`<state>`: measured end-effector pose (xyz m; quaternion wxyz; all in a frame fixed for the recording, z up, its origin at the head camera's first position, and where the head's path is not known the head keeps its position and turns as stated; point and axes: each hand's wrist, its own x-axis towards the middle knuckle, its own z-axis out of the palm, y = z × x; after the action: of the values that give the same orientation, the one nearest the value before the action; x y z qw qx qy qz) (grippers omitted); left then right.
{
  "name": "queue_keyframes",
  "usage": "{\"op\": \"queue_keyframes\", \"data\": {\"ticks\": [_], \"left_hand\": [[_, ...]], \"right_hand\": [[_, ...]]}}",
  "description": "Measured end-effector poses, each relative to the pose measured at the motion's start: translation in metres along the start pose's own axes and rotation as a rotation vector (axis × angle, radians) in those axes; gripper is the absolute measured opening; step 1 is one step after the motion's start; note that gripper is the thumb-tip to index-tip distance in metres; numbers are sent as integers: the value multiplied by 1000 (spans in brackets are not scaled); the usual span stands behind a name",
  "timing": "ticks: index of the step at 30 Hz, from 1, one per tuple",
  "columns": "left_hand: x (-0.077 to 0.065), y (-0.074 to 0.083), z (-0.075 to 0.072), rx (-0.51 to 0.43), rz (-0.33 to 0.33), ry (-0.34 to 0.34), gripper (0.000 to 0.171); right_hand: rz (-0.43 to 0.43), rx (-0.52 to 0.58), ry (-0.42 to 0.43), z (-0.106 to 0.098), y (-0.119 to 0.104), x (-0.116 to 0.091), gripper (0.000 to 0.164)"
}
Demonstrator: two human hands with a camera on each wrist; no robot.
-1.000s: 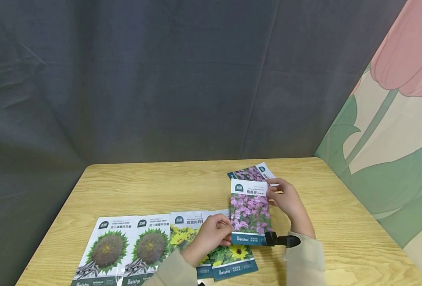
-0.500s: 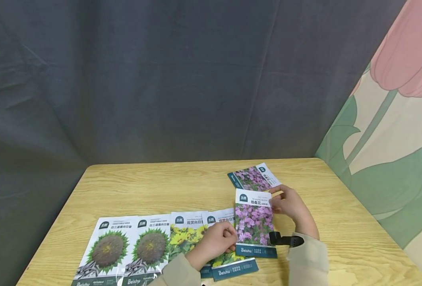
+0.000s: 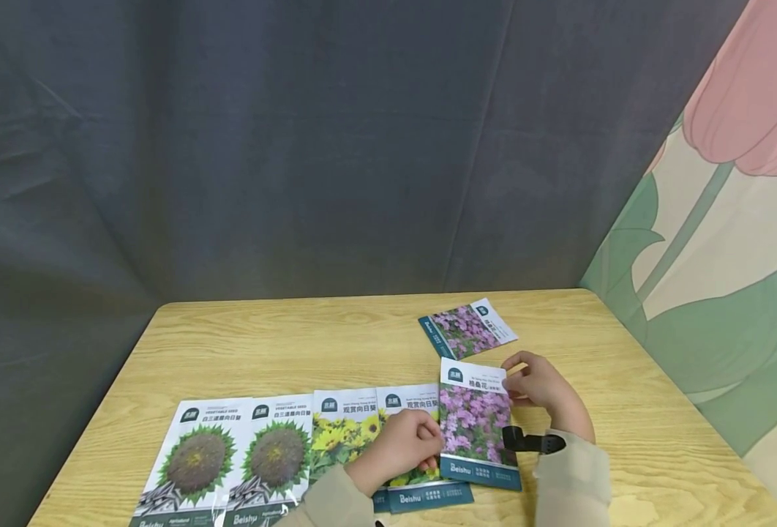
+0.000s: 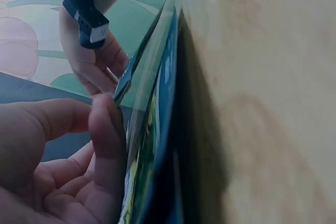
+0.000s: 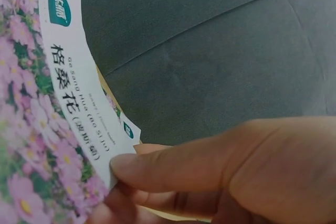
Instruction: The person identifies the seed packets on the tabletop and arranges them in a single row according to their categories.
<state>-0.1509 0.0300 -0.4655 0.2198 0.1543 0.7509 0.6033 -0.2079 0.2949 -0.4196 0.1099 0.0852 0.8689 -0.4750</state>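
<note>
A seed packet with pink flowers [image 3: 474, 421] stands out at the right end of a row, overlapping the edge of a yellow sunflower packet [image 3: 410, 399]. Thumb and fingers of my right hand [image 3: 541, 386] pinch its upper right edge; the right wrist view shows the thumb [image 5: 157, 169] on the white printed band. At the packet's lower left edge, my left hand [image 3: 402, 444] pinches with curled fingers, partly covering the yellow packet. In the left wrist view, the left fingertips [image 4: 107, 121] meet at the packet's edge, close beside the yellow packet's side.
Another yellow sunflower packet [image 3: 339, 432] and two large-headed sunflower packets [image 3: 197, 465] continue the row leftward. Farther back, a second pink-flower packet [image 3: 467, 329] lies askew on the wooden table [image 3: 283, 344]. A dark curtain [image 3: 336, 161] hangs behind; a painted wall [image 3: 724, 307] borders the right.
Both hands have brought the pink-flower packet toward the front and right, lowering it beside the row. The back pink packet and the yellow packet beneath now show more fully.
</note>
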Motion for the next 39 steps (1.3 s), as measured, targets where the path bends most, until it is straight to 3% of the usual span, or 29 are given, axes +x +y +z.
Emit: {"op": "queue_keyframes", "data": {"ticks": [14, 21, 31, 39], "left_hand": [[-2, 0, 21, -122, -46, 21, 6], [-2, 1, 21, -96, -62, 19, 7], [0, -1, 19, -63, -19, 30, 9], [-1, -3, 19, 45, 18, 29, 16]], "right_hand": [[-2, -31, -1, 8, 9, 6, 27], [-9, -39, 9, 12, 8, 7, 26], [-23, -84, 30, 17, 7, 10, 25], [-33, -94, 31, 19, 6, 11, 22]]}}
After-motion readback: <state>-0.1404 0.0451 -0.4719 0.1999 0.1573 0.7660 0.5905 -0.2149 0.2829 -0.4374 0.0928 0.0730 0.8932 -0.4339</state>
